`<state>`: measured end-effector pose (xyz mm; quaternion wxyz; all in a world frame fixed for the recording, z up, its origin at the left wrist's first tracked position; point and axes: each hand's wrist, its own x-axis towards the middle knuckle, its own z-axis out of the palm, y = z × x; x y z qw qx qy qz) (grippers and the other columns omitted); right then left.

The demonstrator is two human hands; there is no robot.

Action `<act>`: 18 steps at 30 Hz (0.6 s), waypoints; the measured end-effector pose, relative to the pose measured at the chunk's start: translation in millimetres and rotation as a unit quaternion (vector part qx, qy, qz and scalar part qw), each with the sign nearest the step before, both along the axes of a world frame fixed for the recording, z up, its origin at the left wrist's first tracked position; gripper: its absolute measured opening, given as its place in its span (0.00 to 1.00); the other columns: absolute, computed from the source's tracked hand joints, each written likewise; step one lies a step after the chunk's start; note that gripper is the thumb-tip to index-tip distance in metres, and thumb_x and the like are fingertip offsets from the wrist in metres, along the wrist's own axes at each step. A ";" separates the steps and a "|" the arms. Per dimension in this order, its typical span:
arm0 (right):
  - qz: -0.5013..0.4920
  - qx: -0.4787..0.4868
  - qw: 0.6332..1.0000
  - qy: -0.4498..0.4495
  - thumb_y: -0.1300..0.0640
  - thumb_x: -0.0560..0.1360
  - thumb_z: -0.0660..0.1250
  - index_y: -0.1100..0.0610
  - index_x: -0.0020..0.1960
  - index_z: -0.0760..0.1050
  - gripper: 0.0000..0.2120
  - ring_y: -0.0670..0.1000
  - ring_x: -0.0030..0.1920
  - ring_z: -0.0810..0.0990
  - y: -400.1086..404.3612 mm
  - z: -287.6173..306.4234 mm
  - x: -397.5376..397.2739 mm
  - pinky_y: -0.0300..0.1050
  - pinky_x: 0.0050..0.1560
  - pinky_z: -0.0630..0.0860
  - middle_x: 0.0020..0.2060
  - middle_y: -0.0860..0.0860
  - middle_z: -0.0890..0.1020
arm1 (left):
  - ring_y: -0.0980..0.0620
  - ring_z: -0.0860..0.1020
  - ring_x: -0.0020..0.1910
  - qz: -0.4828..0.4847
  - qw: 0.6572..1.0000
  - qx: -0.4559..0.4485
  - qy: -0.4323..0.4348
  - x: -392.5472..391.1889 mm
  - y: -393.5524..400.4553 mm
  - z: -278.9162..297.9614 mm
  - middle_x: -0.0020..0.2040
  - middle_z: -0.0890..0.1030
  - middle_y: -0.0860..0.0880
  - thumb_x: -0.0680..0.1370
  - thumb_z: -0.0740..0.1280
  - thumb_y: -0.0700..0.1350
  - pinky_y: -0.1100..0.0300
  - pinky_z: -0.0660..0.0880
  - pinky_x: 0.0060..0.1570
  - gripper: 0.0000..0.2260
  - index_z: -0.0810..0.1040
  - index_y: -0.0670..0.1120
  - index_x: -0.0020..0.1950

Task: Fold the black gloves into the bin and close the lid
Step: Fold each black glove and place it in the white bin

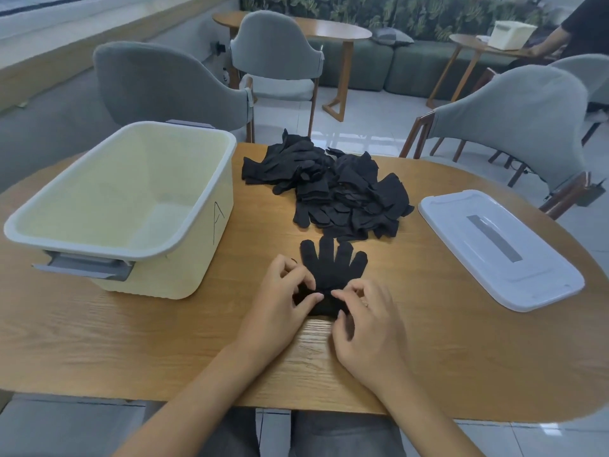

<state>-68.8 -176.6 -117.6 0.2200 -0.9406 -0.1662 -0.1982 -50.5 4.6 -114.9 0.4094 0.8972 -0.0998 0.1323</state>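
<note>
One black glove lies flat on the wooden table, fingers pointing away from me. My left hand pinches its cuff on the left side and my right hand pinches the cuff on the right. Behind it sits a loose pile of black gloves. A cream bin marked "A" stands open and empty at the left. Its white lid with a grey strip lies flat on the table at the right.
Grey chairs stand behind the table at the left, middle and right. Farther back are other wooden tables, a green sofa and a person's arm beside a white box.
</note>
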 end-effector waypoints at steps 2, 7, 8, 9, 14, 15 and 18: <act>-0.002 -0.017 1.000 0.019 0.59 0.70 0.69 0.55 0.60 0.80 0.18 0.47 0.55 0.73 0.2 0.3 -0.7 0.40 0.52 0.72 0.54 0.46 0.74 | 0.60 0.73 0.48 -0.017 1.000 0.021 -0.010 1.0 -0.3 -2.6 0.50 0.71 0.57 0.77 0.73 0.46 0.70 0.71 0.45 0.04 0.80 0.50 0.50; -0.012 -0.045 0.995 0.093 0.54 0.73 0.65 0.53 0.67 0.75 0.22 0.47 0.61 0.71 3.4 3.3 0.3 0.46 0.60 0.72 0.60 0.45 0.73 | 0.53 0.73 0.55 -0.069 0.989 0.122 -0.051 -5.4 1.5 -2.7 0.54 0.77 0.52 0.82 0.63 0.50 0.57 0.74 0.54 0.11 0.80 0.46 0.58; -0.014 -0.046 0.994 0.098 0.54 0.74 0.63 0.52 0.67 0.75 0.22 0.47 0.61 0.70 3.6 3.2 0.8 0.47 0.61 0.71 0.60 0.45 0.72 | 0.52 0.72 0.56 -0.081 0.984 0.147 -0.055 -7.0 3.4 -0.6 0.55 0.78 0.52 0.82 0.61 0.52 0.57 0.74 0.55 0.14 0.79 0.46 0.60; -0.017 -0.046 0.994 0.102 0.53 0.75 0.63 0.52 0.67 0.74 0.21 0.48 0.61 0.70 3.6 3.2 1.3 0.48 0.62 0.71 0.61 0.45 0.72 | 0.51 0.72 0.57 -0.091 0.980 0.169 -0.057 -8.0 5.8 1.4 0.56 0.78 0.52 0.81 0.61 0.54 0.58 0.74 0.56 0.16 0.79 0.46 0.61; -0.020 -0.022 0.995 0.092 0.54 0.77 0.59 0.52 0.66 0.75 0.19 0.49 0.60 0.72 6.2 -3.7 5.1 0.50 0.61 0.71 0.61 0.44 0.72 | 0.50 0.73 0.59 -0.116 0.971 0.198 -0.067 -2.8 17.4 -4.2 0.60 0.79 0.49 0.78 0.69 0.50 0.57 0.74 0.58 0.19 0.77 0.43 0.67; -0.021 -0.014 0.996 0.086 0.55 0.77 0.60 0.53 0.66 0.75 0.18 0.50 0.61 0.73 6.0 -5.6 5.9 0.50 0.61 0.70 0.61 0.45 0.73 | 0.49 0.73 0.58 -0.115 0.972 0.193 -0.068 -2.5 17.1 -5.5 0.60 0.79 0.49 0.78 0.70 0.48 0.57 0.74 0.58 0.18 0.78 0.43 0.66; -0.020 0.005 0.998 0.063 0.59 0.76 0.65 0.56 0.64 0.78 0.16 0.51 0.61 0.74 6.0 -9.1 6.3 0.51 0.62 0.73 0.61 0.47 0.76 | 0.50 0.74 0.58 -0.105 0.974 0.187 -0.069 -2.4 16.3 -7.3 0.60 0.78 0.49 0.78 0.71 0.47 0.57 0.74 0.59 0.17 0.79 0.43 0.65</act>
